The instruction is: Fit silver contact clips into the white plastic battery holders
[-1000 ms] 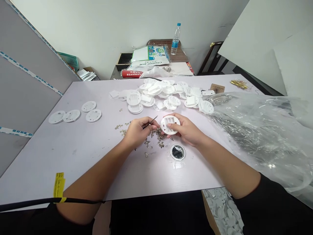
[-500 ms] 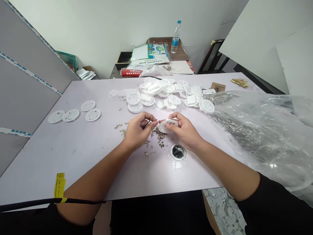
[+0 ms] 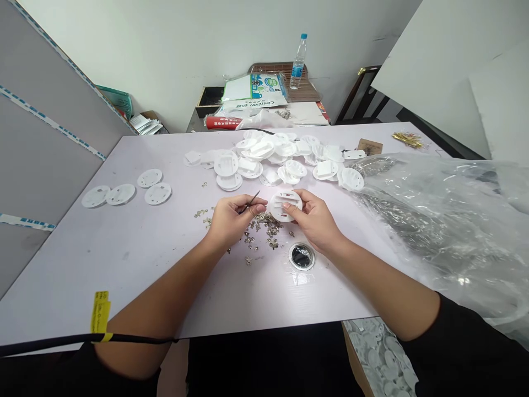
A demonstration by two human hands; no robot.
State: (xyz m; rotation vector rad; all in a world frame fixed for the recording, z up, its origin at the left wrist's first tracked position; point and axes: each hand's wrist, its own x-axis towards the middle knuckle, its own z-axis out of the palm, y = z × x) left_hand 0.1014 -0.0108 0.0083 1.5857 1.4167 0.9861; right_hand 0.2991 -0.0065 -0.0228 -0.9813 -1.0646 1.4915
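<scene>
My right hand (image 3: 316,218) is closed on a round white plastic disc (image 3: 281,208), its thumb lying over the slotted face, which is turned toward me. Just left of it, my left hand (image 3: 229,220) pinches a thin dark pointed tool (image 3: 253,199) whose tip sticks up past the fingers; whether it is tweezers or a pick I cannot tell. The tool is apart from the disc. Small metal pieces (image 3: 270,227) lie scattered on the table below both hands. Beyond the hands is a heap of similar white discs (image 3: 258,149).
Several white discs (image 3: 120,194) lie at the left. A black round fitting with a silver rim (image 3: 301,257) is set near my right wrist. Clear plastic bags (image 3: 438,220) cover the right side. A box of white discs (image 3: 382,353) stands below the table edge.
The white disc has turned from nearly edge-on to show its slotted face. In my left hand the tool's tip now points up and away, and the fingers have shifted slightly.
</scene>
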